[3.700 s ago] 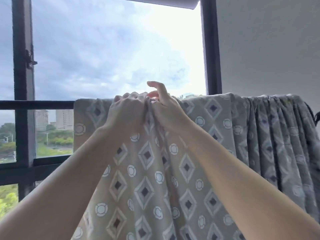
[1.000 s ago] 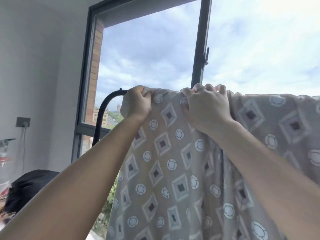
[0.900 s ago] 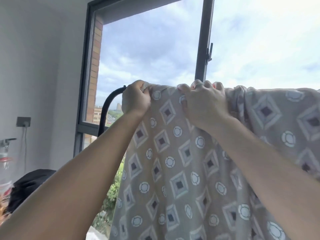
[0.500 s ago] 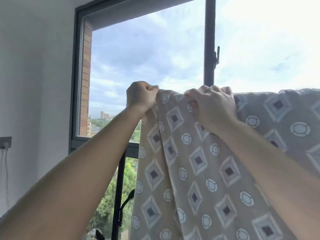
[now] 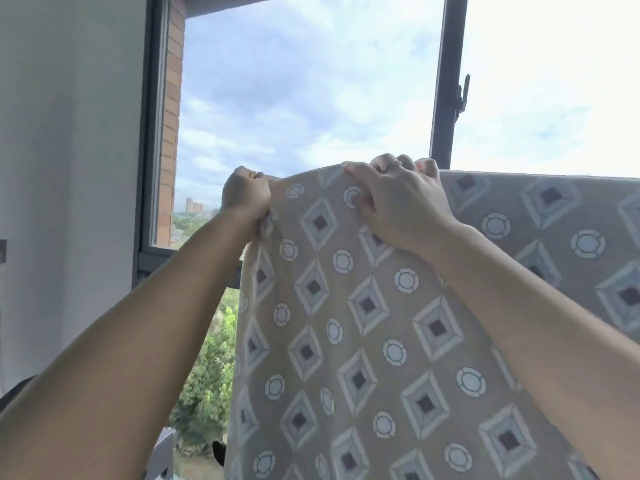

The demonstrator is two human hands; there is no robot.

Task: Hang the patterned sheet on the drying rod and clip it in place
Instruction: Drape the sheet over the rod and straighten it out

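- Patterned sheet hangs over the top line before the window frame; I cannot see the rod itself.
- My left hand is fisted on its left corner; my right hand pinches the top fold.
- I judge the spreading step is in hand; next I need a clip, none visible.

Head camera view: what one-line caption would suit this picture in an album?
Left hand and right hand grip the top edge of a patterned sheet before an open window.
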